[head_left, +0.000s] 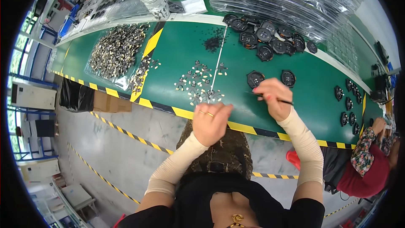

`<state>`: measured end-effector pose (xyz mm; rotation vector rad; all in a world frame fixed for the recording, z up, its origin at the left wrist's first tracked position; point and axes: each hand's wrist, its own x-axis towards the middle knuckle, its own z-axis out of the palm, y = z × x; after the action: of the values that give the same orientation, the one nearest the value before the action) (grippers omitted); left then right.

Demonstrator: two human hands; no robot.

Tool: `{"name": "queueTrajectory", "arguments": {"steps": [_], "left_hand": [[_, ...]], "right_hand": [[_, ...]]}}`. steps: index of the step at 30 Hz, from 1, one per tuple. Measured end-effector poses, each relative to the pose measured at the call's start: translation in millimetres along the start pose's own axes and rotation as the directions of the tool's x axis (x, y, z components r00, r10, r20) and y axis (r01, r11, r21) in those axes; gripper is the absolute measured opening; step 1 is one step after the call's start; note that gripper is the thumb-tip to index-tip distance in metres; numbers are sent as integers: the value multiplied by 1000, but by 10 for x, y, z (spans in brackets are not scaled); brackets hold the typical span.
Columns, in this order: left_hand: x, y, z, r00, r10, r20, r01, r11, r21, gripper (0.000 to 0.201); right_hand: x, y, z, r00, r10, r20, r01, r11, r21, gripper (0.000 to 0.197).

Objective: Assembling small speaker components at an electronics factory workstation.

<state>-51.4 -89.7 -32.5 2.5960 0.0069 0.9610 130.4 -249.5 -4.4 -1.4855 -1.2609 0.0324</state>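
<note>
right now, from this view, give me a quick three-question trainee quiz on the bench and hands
1. Which hand holds the thin dark tool?
2. True or false: the big heap of small parts lies right of the round black pieces.
3. Nearest the left hand: (a) stacked clear trays, (b) loose small parts, or (c) black bag?

Key: 1. The right hand. 2. False: the heap lies to their left. 3. b.

Tool (285,101) — partly behind right hand (273,96)

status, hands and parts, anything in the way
Right hand holds thin dark tool beside round black part; left hand near small parts, contents unclear; right hand hides tool's middle.
</note>
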Motion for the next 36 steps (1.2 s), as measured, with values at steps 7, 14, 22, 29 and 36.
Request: {"name": "queueTrajectory", "arguments": {"steps": [7,14,22,29,36], "left_hand": [[-10,-189,-39,995,-71,76,64,993,99,27],[10,-277,-40,996,-15,83,12,999,37,24],[158,-247,21,995,17,102,-12,999,-45,24],[121,-254,46,989,-35,146,34,999,14,30],[114,-271,47,991,-37,131,38,999,-2,30]], "right_hand": [[5,94,189,893,-256,371,307,948,-86,28],[-42,131,188,899,-234,370,292,950,-107,21],[153,413,315,962,270,-24,-267,959,93,17],[490,625,404,960,233,-158,-231,972,28,17],[465,722,387,926,273,-259,-264,962,72,16]]}}
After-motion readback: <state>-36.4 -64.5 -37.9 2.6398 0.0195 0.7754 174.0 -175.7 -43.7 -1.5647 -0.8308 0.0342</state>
